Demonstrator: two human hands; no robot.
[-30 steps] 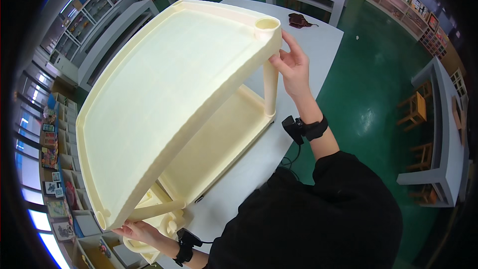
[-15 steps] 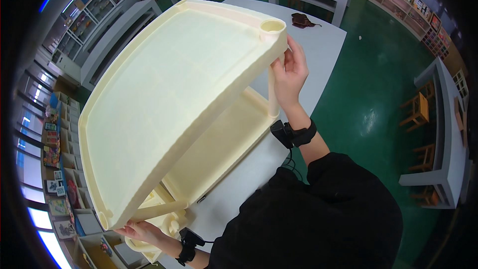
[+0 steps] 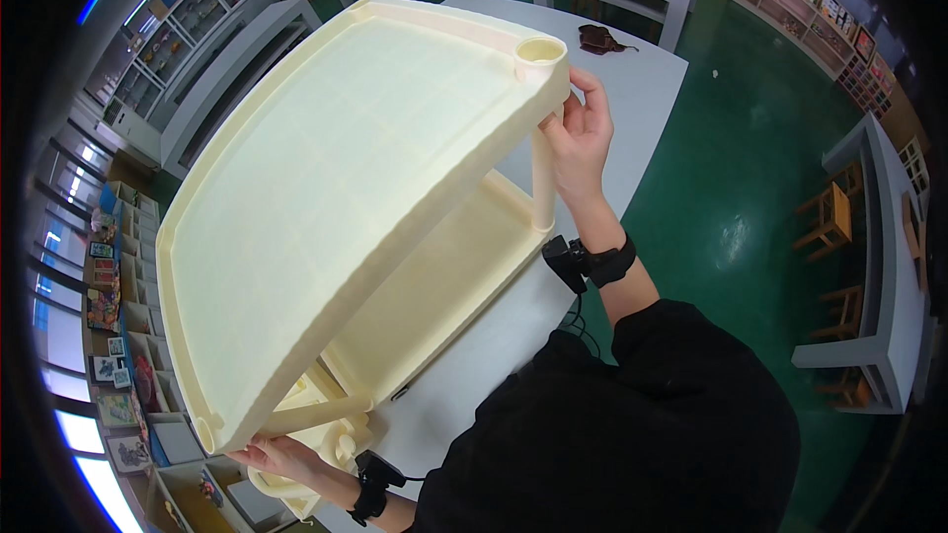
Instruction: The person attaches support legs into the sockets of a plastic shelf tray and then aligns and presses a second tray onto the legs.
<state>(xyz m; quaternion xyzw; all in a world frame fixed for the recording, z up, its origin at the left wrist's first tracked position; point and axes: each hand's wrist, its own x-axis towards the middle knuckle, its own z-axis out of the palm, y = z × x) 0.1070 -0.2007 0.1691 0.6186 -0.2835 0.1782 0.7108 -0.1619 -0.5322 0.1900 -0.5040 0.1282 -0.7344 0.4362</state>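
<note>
A large cream plastic tray [image 3: 306,168] with a raised rim sits on posts above a second, lower cream tray [image 3: 434,286]. The upper tray's near right corner has a round socket [image 3: 541,51]. My right hand [image 3: 583,143] grips that corner, thumb beneath and fingers along the outer side, beside a cream post [image 3: 542,183]. At the near left corner, my left hand [image 3: 281,458] has its fingers closed at the tray's underside, next to another post [image 3: 316,417] that slants to the lower tray. Cream plastic parts [image 3: 331,444] lie partly hidden behind my left hand.
Everything stands on a light grey table [image 3: 632,89] with a dark, leaf-like object [image 3: 600,39] near its far edge. Shelves [image 3: 138,336] run along the left. Grey tables and wooden chairs [image 3: 825,219] stand to the right, on a green floor [image 3: 721,178].
My right hand has shifted slightly at the corner, its fingers a little looser and its wrist a bit further right. The trays and my left hand look nearly still.
</note>
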